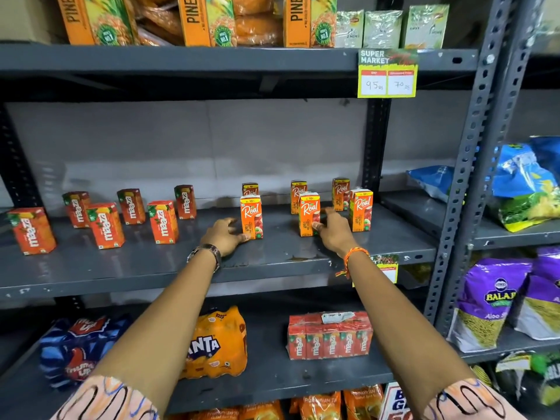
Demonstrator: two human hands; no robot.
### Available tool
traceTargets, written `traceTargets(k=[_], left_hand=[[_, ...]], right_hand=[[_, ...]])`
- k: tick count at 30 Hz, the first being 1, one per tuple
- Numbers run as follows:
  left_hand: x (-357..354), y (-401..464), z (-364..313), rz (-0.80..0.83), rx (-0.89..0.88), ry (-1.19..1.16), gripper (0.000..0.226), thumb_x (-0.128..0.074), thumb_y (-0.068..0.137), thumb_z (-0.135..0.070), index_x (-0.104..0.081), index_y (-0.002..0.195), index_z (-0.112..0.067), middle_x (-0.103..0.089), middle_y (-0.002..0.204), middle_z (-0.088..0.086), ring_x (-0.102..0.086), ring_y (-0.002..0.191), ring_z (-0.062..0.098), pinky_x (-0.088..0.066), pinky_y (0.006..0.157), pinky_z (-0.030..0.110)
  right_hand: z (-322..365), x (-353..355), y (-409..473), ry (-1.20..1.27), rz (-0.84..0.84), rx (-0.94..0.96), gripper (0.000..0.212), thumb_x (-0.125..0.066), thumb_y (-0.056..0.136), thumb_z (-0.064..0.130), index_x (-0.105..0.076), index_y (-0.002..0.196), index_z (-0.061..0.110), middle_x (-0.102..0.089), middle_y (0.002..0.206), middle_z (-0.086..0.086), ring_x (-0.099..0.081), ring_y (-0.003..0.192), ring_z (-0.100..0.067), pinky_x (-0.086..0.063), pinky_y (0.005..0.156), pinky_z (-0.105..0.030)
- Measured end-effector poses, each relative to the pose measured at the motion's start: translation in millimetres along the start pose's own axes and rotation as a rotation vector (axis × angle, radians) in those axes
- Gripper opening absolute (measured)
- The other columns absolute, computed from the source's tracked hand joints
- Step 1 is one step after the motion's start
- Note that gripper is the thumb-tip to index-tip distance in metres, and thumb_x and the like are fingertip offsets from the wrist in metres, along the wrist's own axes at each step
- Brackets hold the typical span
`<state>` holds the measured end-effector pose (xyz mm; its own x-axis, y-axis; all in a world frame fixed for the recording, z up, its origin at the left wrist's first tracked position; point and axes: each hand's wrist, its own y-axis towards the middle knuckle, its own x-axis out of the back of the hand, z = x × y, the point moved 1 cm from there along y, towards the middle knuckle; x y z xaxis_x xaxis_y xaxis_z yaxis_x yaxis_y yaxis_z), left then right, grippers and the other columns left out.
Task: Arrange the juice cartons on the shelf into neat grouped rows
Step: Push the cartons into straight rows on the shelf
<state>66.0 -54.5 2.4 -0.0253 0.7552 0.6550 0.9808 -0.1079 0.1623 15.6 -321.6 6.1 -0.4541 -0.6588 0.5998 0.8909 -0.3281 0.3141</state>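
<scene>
Left hand (224, 234) fingers touching the base of the front-left Real carton (251, 216), not closed around it. Right hand (331, 233) thumb and fingers wrapped on the lower edge of the front-middle Real carton (309, 214). Landmark = that middle carton: third front Real carton (360, 210) just right of it, three more Real cartons (298, 195) behind. Six Maaza cartons (163, 221) well left, staggered, upright. All on the grey middle shelf (272, 262). Price tag (387, 74) above right.
</scene>
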Motion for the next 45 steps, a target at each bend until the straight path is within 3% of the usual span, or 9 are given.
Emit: traceTargets(k=[6,8,14,22,28,34,40,42,45], left_hand=[[5.6,-76.7,26.0,-0.203,-0.175,0.339,0.063,-0.044,0.094,-0.057,-0.048,0.143,-0.018,-0.052,0.146,0.007,-0.050,0.133,0.028,-0.041,0.109,0.047],[-5.1,-96.2,36.5,-0.248,-0.230,0.499,0.074,-0.028,0.094,-0.066,-0.047,0.144,-0.014,-0.050,0.148,0.007,-0.049,0.134,0.027,-0.039,0.111,0.044],[-23.6,-103.6,48.7,-0.369,-0.305,0.694,0.084,-0.019,0.092,-0.070,-0.050,0.141,-0.010,-0.053,0.145,0.010,-0.051,0.132,0.027,-0.037,0.112,0.044],[-25.7,-102.2,49.9,-0.397,-0.306,0.676,0.084,-0.018,0.091,-0.072,-0.050,0.142,-0.013,-0.052,0.146,0.007,-0.050,0.134,0.026,-0.036,0.112,0.045],[-27.5,-100.3,52.6,-0.419,-0.301,0.675,0.086,-0.016,0.090,-0.074,-0.048,0.143,-0.015,-0.051,0.148,0.006,-0.048,0.136,0.025,-0.034,0.114,0.045],[-25.4,-103.1,51.2,-0.395,-0.293,0.673,0.083,-0.020,0.089,-0.073,-0.045,0.146,-0.017,-0.048,0.150,0.003,-0.044,0.138,0.022,-0.030,0.116,0.042],[11.7,-110.7,58.3,-0.353,-0.424,0.203,0.036,-0.057,0.093,-0.045,-0.067,0.121,-0.026,-0.067,0.125,-0.009,-0.060,0.117,0.007,-0.044,0.106,0.033],[39.1,-113.4,68.9,-0.457,-0.428,0.072,0.019,-0.065,0.091,-0.029,-0.073,0.108,-0.024,-0.073,0.107,-0.010,-0.066,0.099,0.003,-0.053,0.092,0.031],[85.9,-108.8,96.8,-0.627,-0.299,0.000,0.011,-0.068,0.088,-0.020,-0.074,0.096,-0.024,-0.074,0.088,-0.009,-0.069,0.079,0.013,-0.055,0.077,0.033]], right_hand=[[-15.1,39.3,-16.4,0.332,-0.476,-0.042,0.039,-0.078,0.077,0.007,-0.058,0.111,0.008,-0.068,0.090,-0.007,-0.066,0.083,-0.018,-0.056,0.088,-0.033],[-24.1,53.3,-14.4,0.308,-0.612,-0.084,0.053,-0.086,0.066,0.013,-0.055,0.108,0.009,-0.066,0.096,-0.007,-0.066,0.090,-0.020,-0.056,0.084,-0.035],[-30.9,55.3,15.3,0.043,-0.337,-0.247,0.090,-0.090,0.062,0.035,-0.042,0.128,-0.002,-0.054,0.129,-0.021,-0.053,0.122,-0.037,-0.046,0.101,-0.043],[-41.3,51.7,18.8,-0.044,-0.307,-0.207,0.059,-0.075,0.079,0.010,-0.042,0.126,-0.004,-0.054,0.129,-0.027,-0.053,0.122,-0.043,-0.045,0.101,-0.045],[-47.0,51.7,19.3,-0.052,-0.279,-0.200,0.071,-0.081,0.076,0.018,-0.040,0.130,-0.004,-0.055,0.130,-0.027,-0.053,0.123,-0.042,-0.046,0.101,-0.045],[-21.2,43.4,-8.0,-0.010,-0.492,-0.062,0.122,-0.082,0.074,0.017,0.009,0.153,0.000,-0.021,0.156,-0.029,-0.025,0.142,-0.047,-0.022,0.117,-0.050],[46.7,-15.0,-66.9,0.186,-0.674,0.422,0.088,-0.058,0.085,0.004,-0.002,0.153,-0.002,-0.013,0.160,-0.022,-0.018,0.146,-0.035,-0.010,0.124,-0.034],[71.6,-50.1,-80.0,0.287,-0.573,0.499,0.077,-0.054,0.090,0.007,-0.011,0.153,0.000,-0.021,0.157,-0.020,-0.025,0.143,-0.032,-0.015,0.122,-0.025],[107.8,-103.1,-86.2,0.279,-0.285,0.521,0.066,-0.060,0.090,0.011,-0.029,0.149,0.007,-0.041,0.146,-0.014,-0.042,0.135,-0.029,-0.036,0.115,-0.045]])
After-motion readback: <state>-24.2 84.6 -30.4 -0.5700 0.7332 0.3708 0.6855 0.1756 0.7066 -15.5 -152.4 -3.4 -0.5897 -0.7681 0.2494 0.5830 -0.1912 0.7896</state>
